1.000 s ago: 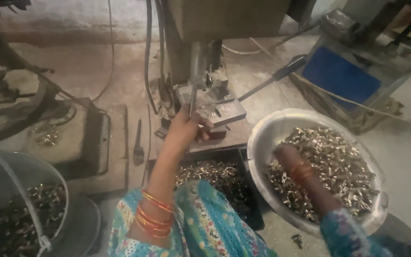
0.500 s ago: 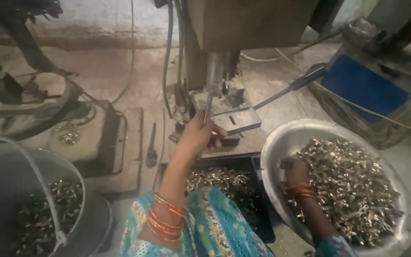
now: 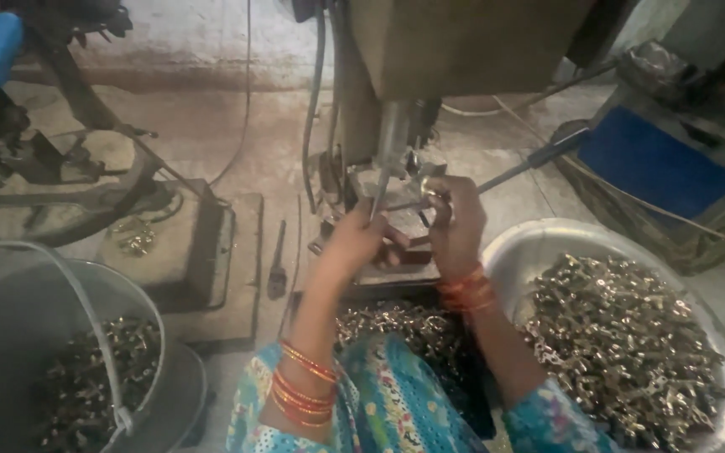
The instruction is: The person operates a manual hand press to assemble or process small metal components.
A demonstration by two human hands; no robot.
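**Both hands up at the press bed**

The person sits low before a tall, drab metal bench press (image 3: pixel 455 50), and both hands meet on its small steel work table (image 3: pixel 396 214), right under the vertical spindle (image 3: pixel 392 143). The left hand (image 3: pixel 354 243) reaches in from below, fingers curled toward the fixture; what they pinch, if anything, I cannot tell, since the fingertips are lost against the dark metal. The right hand (image 3: pixel 456 222) is closed around a small shiny brass piece (image 3: pixel 431 191), held at the spindle's side, seemingly so it can be seated under the tool.

Supplies sit within arm's reach on either side. A wide, dented aluminium basin (image 3: pixel 513 252) heaped with small brass fittings stands just right of the knee. A dark tray of the same brass bits (image 3: pixel 396 323) lies directly below the table, against the patterned turquoise sleeves. To the left, a grey metal bucket with a wire handle (image 3: pixel 60 277) holds more parts, darker-looking in the shade.

A long steel lever with a black grip (image 3: pixel 530 164) sticks out rightward from the machine. A loose screwdriver-like tool (image 3: pixel 277 268) lies on the concrete floor.
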